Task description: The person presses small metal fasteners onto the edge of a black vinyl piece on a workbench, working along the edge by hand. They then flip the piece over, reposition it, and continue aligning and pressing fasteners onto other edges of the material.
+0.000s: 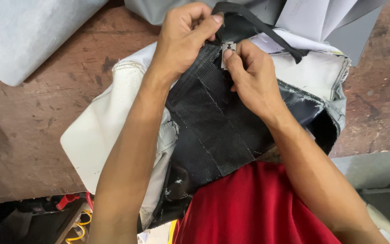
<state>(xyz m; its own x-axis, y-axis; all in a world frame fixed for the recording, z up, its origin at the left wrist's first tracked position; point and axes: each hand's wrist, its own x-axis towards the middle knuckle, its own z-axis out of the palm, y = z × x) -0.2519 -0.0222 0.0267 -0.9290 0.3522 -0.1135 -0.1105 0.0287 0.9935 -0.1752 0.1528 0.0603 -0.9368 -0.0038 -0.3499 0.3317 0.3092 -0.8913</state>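
Note:
A half-made bag of white fabric (100, 131) with a black mesh panel (213, 122) lies inside out on a brown worktable (32, 126). My left hand (183, 36) pinches the black fabric near the top edge of the mesh. My right hand (249, 77) holds a small razor blade (228, 47) between thumb and forefinger, pressed against the mesh close to the left fingers. A black strap (267, 31) loops out from under the left hand toward the right.
Grey sheet material lies at the far left (23, 31) and across the top right (321, 18). More grey pieces sit at the lower right (375, 167). Below the table's near edge are red and yellow objects (75, 208). My red shirt (253, 208) fills the bottom centre.

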